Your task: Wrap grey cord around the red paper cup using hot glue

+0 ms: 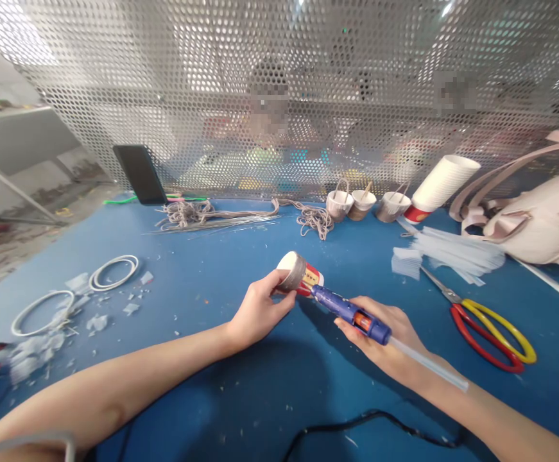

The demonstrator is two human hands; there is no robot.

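My left hand (pixel 264 305) is closed around a paper cup (pixel 312 277) that lies tilted on its side above the blue table. Grey cord is wrapped around part of the cup, and the rest shows a red and yellow print. In my right hand (pixel 380 327) is a blue glue gun (pixel 339 305), a clear glue stick (pixel 428 364) poking out of its back end. The gun's nozzle points at the cup and is close to its printed side; whether it touches, I cannot tell.
Red-and-yellow scissors (pixel 491 333) and white mesh strips (pixel 457 253) lie right. Behind stand cord-wrapped cups (pixel 339 205), stacked paper cups (pixel 445 183), grey cord (pixel 185 215), a phone (pixel 139 174) and a perforated metal panel (pixel 202 115). White rings (pixel 114 273) lie left; a black cable (pixel 375 414) runs in front.
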